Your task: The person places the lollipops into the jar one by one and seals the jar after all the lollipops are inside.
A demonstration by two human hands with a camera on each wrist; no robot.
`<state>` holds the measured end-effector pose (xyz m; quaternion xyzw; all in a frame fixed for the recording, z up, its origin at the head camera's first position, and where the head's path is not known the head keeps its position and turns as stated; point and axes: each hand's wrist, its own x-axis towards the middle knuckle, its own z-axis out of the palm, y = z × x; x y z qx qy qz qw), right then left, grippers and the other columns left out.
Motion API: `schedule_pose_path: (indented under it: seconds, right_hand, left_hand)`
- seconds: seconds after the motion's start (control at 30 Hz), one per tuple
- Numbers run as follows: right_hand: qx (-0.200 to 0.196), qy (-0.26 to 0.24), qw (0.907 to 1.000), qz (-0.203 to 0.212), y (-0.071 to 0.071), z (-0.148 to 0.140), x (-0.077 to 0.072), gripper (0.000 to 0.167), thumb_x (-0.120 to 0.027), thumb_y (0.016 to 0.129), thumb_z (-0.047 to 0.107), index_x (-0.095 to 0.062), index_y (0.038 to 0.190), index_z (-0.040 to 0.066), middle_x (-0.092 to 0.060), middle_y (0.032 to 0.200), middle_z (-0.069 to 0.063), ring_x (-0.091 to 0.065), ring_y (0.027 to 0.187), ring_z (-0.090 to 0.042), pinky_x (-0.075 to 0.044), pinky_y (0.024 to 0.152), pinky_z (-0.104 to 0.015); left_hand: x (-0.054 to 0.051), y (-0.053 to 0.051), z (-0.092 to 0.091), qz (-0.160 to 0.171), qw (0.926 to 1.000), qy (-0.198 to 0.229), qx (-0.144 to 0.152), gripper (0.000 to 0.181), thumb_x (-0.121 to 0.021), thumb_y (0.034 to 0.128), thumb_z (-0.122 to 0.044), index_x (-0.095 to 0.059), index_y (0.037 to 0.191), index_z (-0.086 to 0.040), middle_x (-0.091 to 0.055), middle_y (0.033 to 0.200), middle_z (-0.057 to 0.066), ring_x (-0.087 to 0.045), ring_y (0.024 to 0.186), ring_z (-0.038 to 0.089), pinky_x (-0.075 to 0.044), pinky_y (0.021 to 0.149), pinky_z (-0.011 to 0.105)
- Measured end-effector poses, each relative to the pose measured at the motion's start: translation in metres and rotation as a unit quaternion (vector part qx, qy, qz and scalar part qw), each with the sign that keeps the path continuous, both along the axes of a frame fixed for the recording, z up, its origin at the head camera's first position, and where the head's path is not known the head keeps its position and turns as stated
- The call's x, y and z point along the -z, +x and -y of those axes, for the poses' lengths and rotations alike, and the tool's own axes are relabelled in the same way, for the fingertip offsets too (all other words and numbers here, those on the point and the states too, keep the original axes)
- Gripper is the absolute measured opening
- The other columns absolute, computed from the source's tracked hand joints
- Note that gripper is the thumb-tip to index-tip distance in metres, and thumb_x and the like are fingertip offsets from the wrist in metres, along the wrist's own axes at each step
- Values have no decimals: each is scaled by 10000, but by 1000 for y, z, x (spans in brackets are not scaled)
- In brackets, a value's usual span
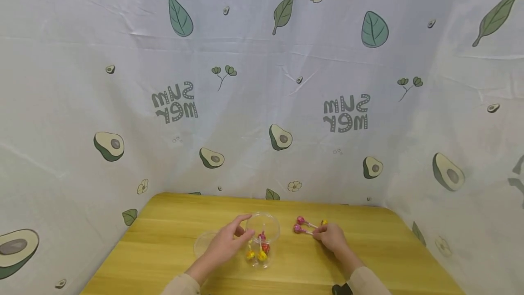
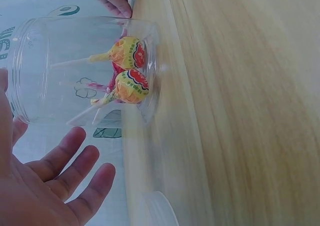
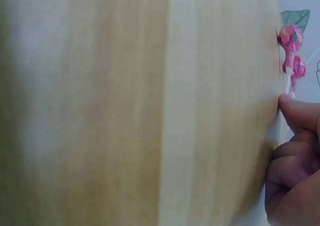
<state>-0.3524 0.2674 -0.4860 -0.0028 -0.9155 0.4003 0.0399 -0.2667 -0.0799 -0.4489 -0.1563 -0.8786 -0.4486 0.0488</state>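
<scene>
A clear plastic jar (image 1: 262, 229) stands uncapped on the table, holding several wrapped lollipops, with yellow ones (image 2: 131, 85) in front and red or pink ones behind. My left hand (image 1: 227, 240) is at the jar's left side, thumb and index finger spread at its rim; the other fingers (image 2: 95, 181) stay apart from the wall. To the right, two pink lollipops (image 1: 298, 228) lie with sticks pointing right. My right hand (image 1: 332, 237) pinches the nearer one's stick between thumb (image 3: 300, 110) and a partly hidden finger. Beyond that hand shows a yellow lollipop (image 1: 324, 222).
A clear round lid (image 1: 201, 245) lies left of the jar, partly behind my left forearm. The wooden table (image 1: 172, 222) ends at a printed curtain (image 1: 245, 104) that hangs behind it and along both sides. Something black (image 1: 341, 289) shows by my right sleeve.
</scene>
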Motion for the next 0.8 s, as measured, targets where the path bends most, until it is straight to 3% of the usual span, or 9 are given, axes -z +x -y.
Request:
schedule_pose_path:
  seconds: [0.4,0.6,0.8]
  right_hand:
    - [-164,-41,9998,-84,3,1,-3,67,-730,851,8,-735,819,-51,-651,806,-79,-503,731,-180,-404,641,-277]
    - [-258,175,9995,-109,8,1,-2,69,-739,847,19,-744,798,-29,-667,775,-50,-503,721,-169,-412,652,-286]
    - [-302,238,9990,-243,5,-2,-6,85,-745,838,38,-738,798,-37,-662,769,-60,-504,713,-171,-414,647,-281]
  left_hand:
    - [2,0,1,69,9999,69,-24,597,-537,979,-600,-478,1483,-286,-650,1037,-2,-598,958,167,-494,728,387]
    - [6,3,2,121,9999,6,0,594,-539,979,-598,-476,1482,-289,-649,1020,-11,-593,922,144,-487,701,359]
    - [1,2,0,50,10000,68,10,586,-532,984,-594,-486,1475,-277,-647,1010,-15,-590,919,148,-483,720,368]
